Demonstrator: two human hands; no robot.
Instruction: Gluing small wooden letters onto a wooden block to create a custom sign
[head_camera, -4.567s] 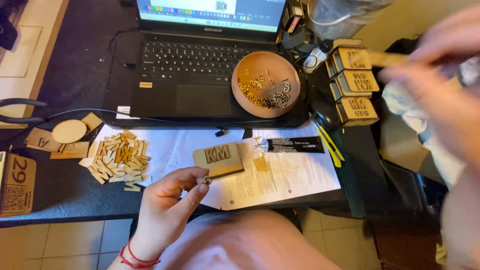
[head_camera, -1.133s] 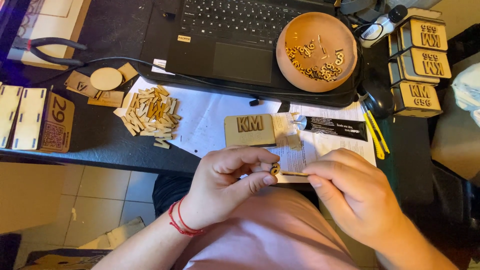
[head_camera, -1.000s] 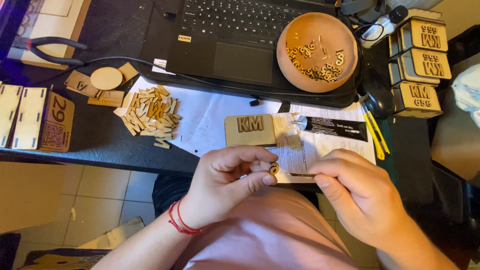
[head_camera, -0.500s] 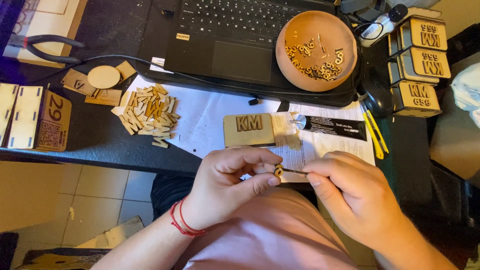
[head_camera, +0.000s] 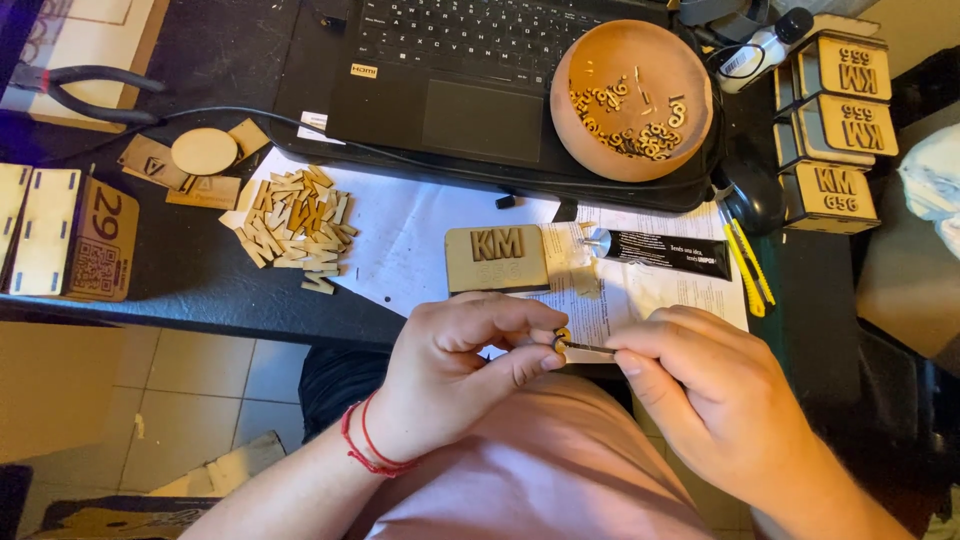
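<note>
Both hands had drawn closer since a second earlier: left hand (head_camera: 450, 370) pinched a small wooden piece (head_camera: 562, 338) between thumb and forefinger, right hand (head_camera: 715, 395) pinched a thin stick (head_camera: 590, 348) touching it, just off the desk's (head_camera: 190, 280) front edge.

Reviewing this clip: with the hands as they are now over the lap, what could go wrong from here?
1. The small wooden piece is pinched at the left hand fingertips over the lap, off the desk; a slip could drop it to the floor.
2. The right hand works a thin stick against it, possibly smearing the fingers.
3. The black glue tube lies on the papers and may ooze.
</note>
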